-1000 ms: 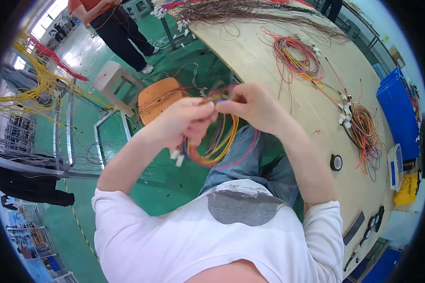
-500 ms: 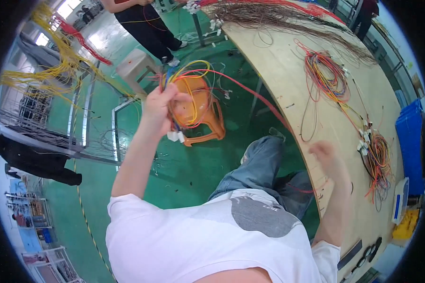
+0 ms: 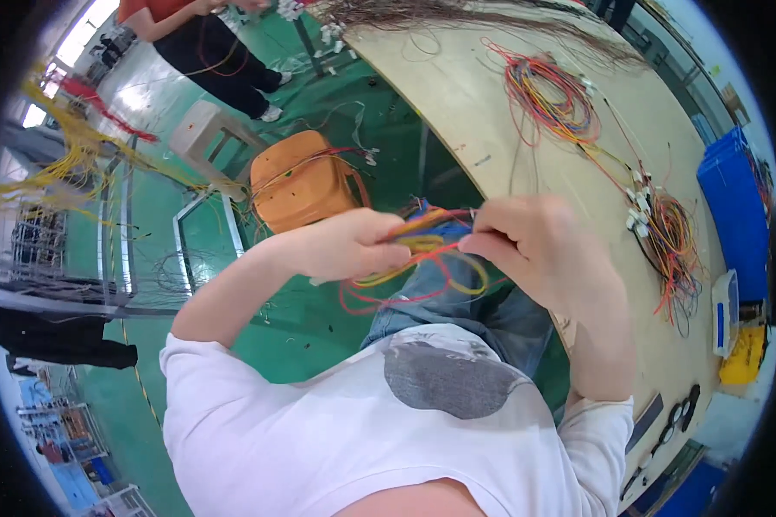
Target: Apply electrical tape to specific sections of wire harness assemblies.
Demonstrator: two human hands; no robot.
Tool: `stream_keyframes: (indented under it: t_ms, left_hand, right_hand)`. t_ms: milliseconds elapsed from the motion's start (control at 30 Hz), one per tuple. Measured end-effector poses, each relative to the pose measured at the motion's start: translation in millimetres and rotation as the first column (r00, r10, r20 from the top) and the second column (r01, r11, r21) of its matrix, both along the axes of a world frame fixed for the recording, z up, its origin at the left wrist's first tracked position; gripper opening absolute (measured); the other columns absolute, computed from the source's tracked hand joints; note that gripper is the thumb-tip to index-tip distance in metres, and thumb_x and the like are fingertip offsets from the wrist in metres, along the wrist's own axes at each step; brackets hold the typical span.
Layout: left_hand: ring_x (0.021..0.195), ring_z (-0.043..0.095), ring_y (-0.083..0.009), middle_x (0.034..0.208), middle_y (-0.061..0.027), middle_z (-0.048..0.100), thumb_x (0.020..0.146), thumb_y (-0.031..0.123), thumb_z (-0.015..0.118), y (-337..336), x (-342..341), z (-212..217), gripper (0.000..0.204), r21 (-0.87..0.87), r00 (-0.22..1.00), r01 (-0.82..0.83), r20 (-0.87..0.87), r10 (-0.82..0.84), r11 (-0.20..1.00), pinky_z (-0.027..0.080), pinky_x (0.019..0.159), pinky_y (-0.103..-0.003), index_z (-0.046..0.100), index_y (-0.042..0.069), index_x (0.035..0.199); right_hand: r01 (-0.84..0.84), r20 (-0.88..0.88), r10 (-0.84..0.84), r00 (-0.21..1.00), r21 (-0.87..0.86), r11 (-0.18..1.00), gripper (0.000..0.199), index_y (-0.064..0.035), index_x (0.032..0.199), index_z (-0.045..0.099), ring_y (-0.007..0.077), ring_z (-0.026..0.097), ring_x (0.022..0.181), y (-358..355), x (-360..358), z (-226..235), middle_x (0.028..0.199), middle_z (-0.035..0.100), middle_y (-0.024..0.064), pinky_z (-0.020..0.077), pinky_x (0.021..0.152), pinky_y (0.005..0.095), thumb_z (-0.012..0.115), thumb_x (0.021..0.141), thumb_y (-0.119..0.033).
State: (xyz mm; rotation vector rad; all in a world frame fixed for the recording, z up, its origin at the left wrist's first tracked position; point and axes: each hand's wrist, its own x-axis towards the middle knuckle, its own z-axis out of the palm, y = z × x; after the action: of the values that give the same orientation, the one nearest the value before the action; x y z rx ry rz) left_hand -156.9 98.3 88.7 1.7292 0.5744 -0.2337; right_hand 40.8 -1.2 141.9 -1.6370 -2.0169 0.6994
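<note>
My left hand (image 3: 353,244) is closed around a looped bundle of coloured wires (image 3: 431,243), red, yellow and blue, held above my lap. Loops of red and yellow wire hang below the fingers. Close by on the right, my right hand (image 3: 526,246) pinches the same bundle between thumb and fingers, near the table edge. Its palm side is partly hidden from view.
To the right, the wooden table (image 3: 466,103) bears a coiled wire bundle (image 3: 550,99) and another with white connectors (image 3: 668,224). An orange stool (image 3: 297,185) with wires across it and a grey stool (image 3: 200,138) stand left. A person (image 3: 203,52) stands beyond.
My left hand has brought the wire bundle from over the orange stool toward my lap. My right hand has moved left from the table edge and taken hold of the wires.
</note>
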Motion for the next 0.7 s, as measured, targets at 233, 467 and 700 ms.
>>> stream_keyframes:
  t_ms: [233, 467, 700]
  left_hand:
    - [0.059, 0.052, -0.031, 0.063, -0.0143, 0.051, 0.075, 0.018, 0.058, -36, 23, 50, 0.02, 0.702, 0.872, 0.213, 0.177, -0.457, 0.679, 0.039, 0.049, -0.038, 0.048, 0.002, 0.081]
    - [0.059, 0.057, -0.0243, 0.073, -0.0152, 0.055, 0.073, 0.009, 0.061, -50, 37, 19, 0.028, 0.579, 0.79, -0.371, 0.607, -0.081, 0.726, 0.043, 0.051, -0.028, 0.049, 0.001, 0.097]
    - [0.045, 0.035, -0.0024, 0.059, 0.0002, 0.046, 0.081, 0.014, 0.054, -27, 43, 0, 0.015, -0.397, 0.65, -0.549, 0.351, 0.674, 0.736, 0.025, 0.038, -0.017, 0.049, 0.002, 0.087]
  right_hand:
    - [-0.304, -0.588, 0.068, 0.806, -0.313, 0.9, 0.019, 0.0005, 0.07, 0.057, 0.0021, 0.041, 0.054, 18, 30, -35, 0.056, 0.048, -0.0038, 0.0345, 0.047, 0.0208, 0.057, 0.078, -0.017]
    - [0.022, -0.313, -0.131, 0.941, -0.329, 0.944, 0.012, -0.0005, 0.08, 0.06, 0.0051, 0.046, 0.053, 10, 30, -14, 0.057, 0.051, -0.001, 0.0367, 0.047, 0.0196, 0.058, 0.075, -0.011]
    - [0.102, -0.458, -0.126, 0.88, -0.076, 0.992, 0.019, 0.0035, 0.088, 0.057, 0.0243, 0.057, 0.066, -36, 18, -9, 0.073, 0.059, 0.0148, 0.0447, 0.06, 0.0307, 0.054, 0.075, -0.01]
